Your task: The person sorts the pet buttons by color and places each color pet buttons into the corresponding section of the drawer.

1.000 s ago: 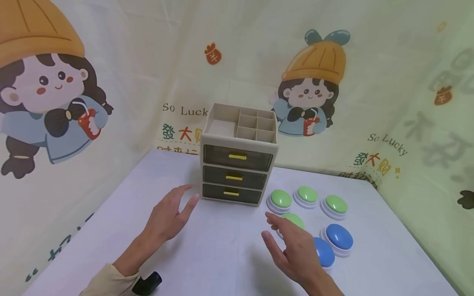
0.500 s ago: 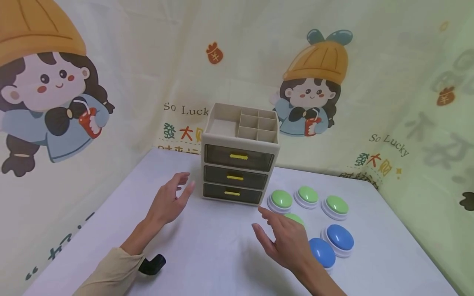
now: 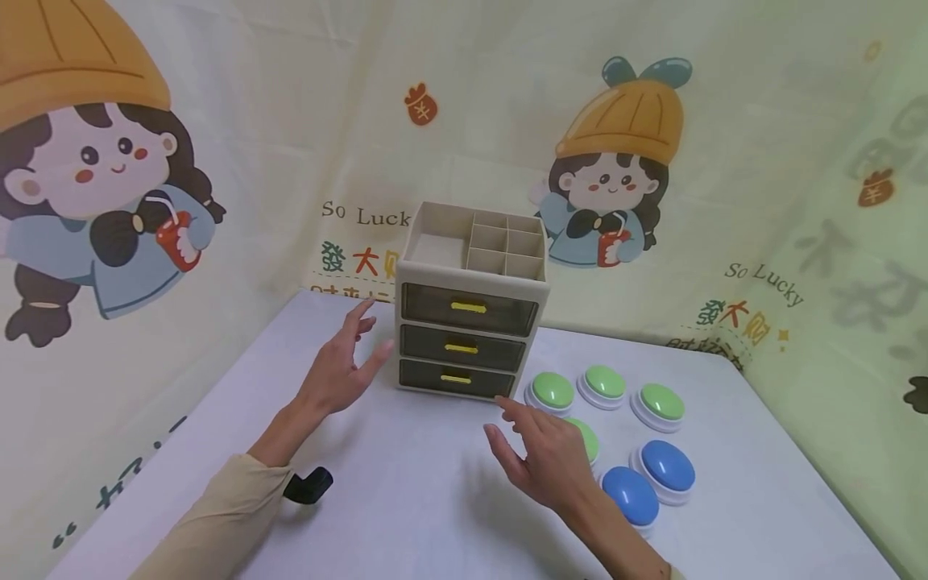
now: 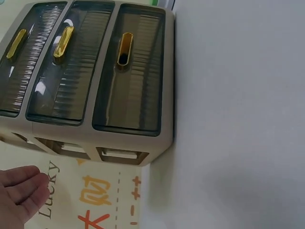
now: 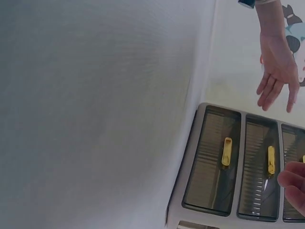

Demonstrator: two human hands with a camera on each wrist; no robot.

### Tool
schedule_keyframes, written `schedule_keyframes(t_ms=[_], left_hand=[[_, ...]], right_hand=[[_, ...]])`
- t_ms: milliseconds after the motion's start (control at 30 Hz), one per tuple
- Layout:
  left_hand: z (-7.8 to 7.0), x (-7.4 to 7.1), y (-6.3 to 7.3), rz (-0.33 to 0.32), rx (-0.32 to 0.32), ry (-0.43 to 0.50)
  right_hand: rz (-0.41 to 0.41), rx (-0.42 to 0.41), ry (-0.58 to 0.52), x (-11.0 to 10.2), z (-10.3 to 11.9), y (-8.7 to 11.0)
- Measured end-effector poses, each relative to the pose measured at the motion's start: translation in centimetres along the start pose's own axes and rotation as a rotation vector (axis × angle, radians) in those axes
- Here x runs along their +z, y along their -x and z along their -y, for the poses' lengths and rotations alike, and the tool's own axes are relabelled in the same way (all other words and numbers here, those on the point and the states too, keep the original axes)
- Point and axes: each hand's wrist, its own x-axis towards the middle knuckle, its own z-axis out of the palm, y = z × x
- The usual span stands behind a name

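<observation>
A beige drawer organizer (image 3: pixel 471 278) stands at the back middle of the table, its three dark see-through drawers closed, each with a yellow handle. Divided compartments form its top. Left of it in the head view my left hand (image 3: pixel 341 366) hovers with fingers extended, thumb close to the organizer's side. My right hand (image 3: pixel 547 451) hangs in front of the organizer's lower right corner, fingers loosely bent and holding nothing. It partly covers one green push button (image 3: pixel 586 439). In the left wrist view, the left fingers (image 4: pixel 28 186) show beside the organizer (image 4: pixel 169 95).
Right of the organizer sit more green push buttons (image 3: pixel 553 389) on white bases. Two blue ones (image 3: pixel 668 465) lie nearer, by my right forearm. A printed cloth (image 3: pixel 478 121) hangs behind the white table (image 3: pixel 406 499). A black object (image 3: pixel 310 486) shows at my left cuff.
My left hand has dipped back slightly, then moved forward and up alongside the organizer. The right hand has shifted left, toward the organizer's lower right corner. The drawers stay closed.
</observation>
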Motion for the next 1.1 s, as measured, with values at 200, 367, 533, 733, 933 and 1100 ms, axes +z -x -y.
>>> schedule_keyframes(t_ms=[200, 367, 533, 733, 933, 1100], left_hand=[[0.1, -0.1, -1.5, 0.025, 0.04, -0.014], [0.0, -0.5, -2.7, -0.009, 0.062, 0.054], [-0.1, -0.8, -3.8, -0.025, 0.107, 0.133], [0.0, -1.1, -5.0, -0.01, 0.174, 0.23], [0.0, -1.3, -6.5, -0.018, 0.255, 0.298], [-0.1, -1.3, -7.5, -0.001, 0.269, 0.321]], right_hand=[[-0.007, 0.068, -0.127, 0.9, -0.4, -0.2], [0.052, 0.219, -0.268, 1.5, -0.2, -0.6], [0.052, 0.316, -0.372, 2.2, -0.2, -1.1], [0.065, 0.441, -0.588, 2.9, 0.1, -1.8], [0.176, 0.73, -0.782, 3.0, 0.6, -3.5], [0.235, 0.936, -0.955, 3.3, 0.8, -4.8]])
